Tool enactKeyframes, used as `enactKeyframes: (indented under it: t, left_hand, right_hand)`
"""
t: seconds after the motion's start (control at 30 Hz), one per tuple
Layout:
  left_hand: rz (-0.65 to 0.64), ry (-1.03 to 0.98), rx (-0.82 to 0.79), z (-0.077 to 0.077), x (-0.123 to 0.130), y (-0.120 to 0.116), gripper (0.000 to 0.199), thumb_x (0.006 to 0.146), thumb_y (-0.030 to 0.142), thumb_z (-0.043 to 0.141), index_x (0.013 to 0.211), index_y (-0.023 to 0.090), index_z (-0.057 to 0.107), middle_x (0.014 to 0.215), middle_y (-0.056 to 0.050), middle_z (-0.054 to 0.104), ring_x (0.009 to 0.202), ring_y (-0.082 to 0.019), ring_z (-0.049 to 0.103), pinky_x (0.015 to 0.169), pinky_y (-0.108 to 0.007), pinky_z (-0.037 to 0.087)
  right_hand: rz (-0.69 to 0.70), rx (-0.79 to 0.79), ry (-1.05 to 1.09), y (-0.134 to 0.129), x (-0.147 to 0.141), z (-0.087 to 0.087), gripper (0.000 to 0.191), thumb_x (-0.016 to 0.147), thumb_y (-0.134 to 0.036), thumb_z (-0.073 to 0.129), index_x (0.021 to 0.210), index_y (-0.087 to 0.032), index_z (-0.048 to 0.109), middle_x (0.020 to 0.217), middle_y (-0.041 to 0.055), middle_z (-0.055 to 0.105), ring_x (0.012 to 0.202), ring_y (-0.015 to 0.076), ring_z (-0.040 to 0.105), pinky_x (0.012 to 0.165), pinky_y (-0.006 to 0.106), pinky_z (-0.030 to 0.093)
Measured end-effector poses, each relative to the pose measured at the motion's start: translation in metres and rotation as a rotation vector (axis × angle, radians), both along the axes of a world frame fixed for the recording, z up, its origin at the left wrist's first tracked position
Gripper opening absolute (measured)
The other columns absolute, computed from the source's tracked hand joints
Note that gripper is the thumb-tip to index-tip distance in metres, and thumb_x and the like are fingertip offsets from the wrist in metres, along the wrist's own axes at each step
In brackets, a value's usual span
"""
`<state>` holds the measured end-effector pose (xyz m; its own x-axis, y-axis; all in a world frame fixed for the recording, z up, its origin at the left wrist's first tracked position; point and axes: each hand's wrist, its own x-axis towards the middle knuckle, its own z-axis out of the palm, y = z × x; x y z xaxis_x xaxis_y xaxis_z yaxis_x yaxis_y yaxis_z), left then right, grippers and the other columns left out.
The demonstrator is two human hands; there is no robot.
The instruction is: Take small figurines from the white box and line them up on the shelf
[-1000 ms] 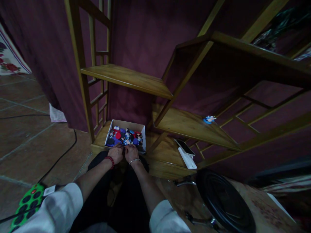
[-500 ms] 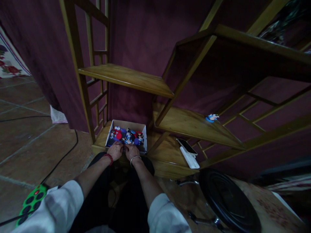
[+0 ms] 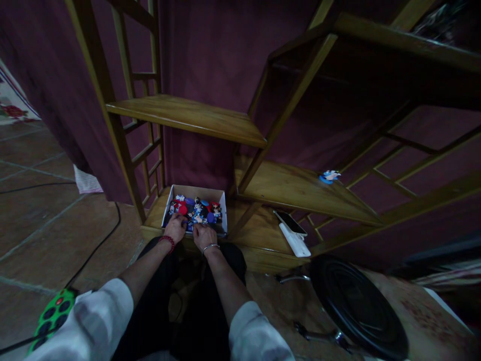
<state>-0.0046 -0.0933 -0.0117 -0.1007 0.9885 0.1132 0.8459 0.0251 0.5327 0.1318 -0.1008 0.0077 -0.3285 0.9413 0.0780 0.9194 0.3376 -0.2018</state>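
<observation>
A white cardboard box [image 3: 198, 191] sits on the low shelf, full of small figurines [image 3: 198, 214] with red, blue and purple round bases. My left hand [image 3: 176, 226], with a red bead bracelet at the wrist, reaches over the box's near left side, its fingers bent down among the figurines. At the near edge, right of it, my right hand [image 3: 204, 235] wears a silver bangle and keeps its fingers pressed together. What either hand's fingertips hold is too small and dark to make out.
One figurine on a blue base [image 3: 329, 176] lies on the middle shelf [image 3: 281, 185] to the right. A phone [image 3: 291, 223] and a white object [image 3: 295, 241] rest on the low shelf. A black round stool [image 3: 356, 306] stands right; a green device [image 3: 56, 311] lies on the floor.
My left hand has moved forward and slightly left, further into the box, away from my right hand. My right hand stays nearly in place at the near edge. The view has shifted slightly.
</observation>
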Motion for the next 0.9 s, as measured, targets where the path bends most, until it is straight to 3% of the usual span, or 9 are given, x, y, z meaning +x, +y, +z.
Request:
enactKeyframes:
  t: [0.17,0.43,0.67,0.9]
  left_hand:
    - [0.041,0.068,-0.001,0.0,0.001,0.002,0.021,0.073,0.018,0.046,0.088,0.018,0.062,0.112,-0.007,0.051,0.104,-0.018,0.047,0.093,-0.028,0.037]
    - [0.031,0.165,-0.049,0.0,0.003,0.003,0.025,0.075,0.022,0.045,0.095,0.018,0.059,0.103,-0.007,0.057,0.1,-0.02,0.048,0.086,-0.028,0.038]
    - [-0.016,0.138,-0.082,-0.002,0.003,0.005,0.03,0.08,0.022,0.039,0.104,0.018,0.056,0.105,-0.007,0.059,0.099,-0.018,0.051,0.089,-0.028,0.037]
    - [0.018,0.12,-0.11,0.001,0.004,0.006,0.032,0.082,0.023,0.036,0.107,0.02,0.056,0.106,-0.005,0.061,0.1,-0.017,0.052,0.087,-0.027,0.038]
  right_hand:
    - [0.031,-0.002,0.009,-0.001,0.002,0.006,0.025,0.084,-0.024,0.037,0.085,-0.02,0.062,0.087,0.0059,0.065,0.085,0.0153,0.057,0.071,0.023,0.038]
    - [-0.041,-0.054,0.009,0.001,-0.002,0.011,0.025,0.083,-0.026,0.039,0.088,-0.021,0.063,0.084,0.0057,0.066,0.083,0.016,0.059,0.069,0.023,0.04]
    - [-0.085,-0.103,0.0,0.005,-0.004,0.01,0.027,0.082,-0.029,0.039,0.091,-0.024,0.064,0.086,0.0052,0.067,0.08,0.0165,0.06,0.067,0.024,0.041]
    - [-0.087,-0.135,-0.008,0.007,-0.006,0.011,0.026,0.082,-0.027,0.039,0.09,-0.025,0.063,0.089,0.0047,0.067,0.082,0.0159,0.06,0.068,0.024,0.042]
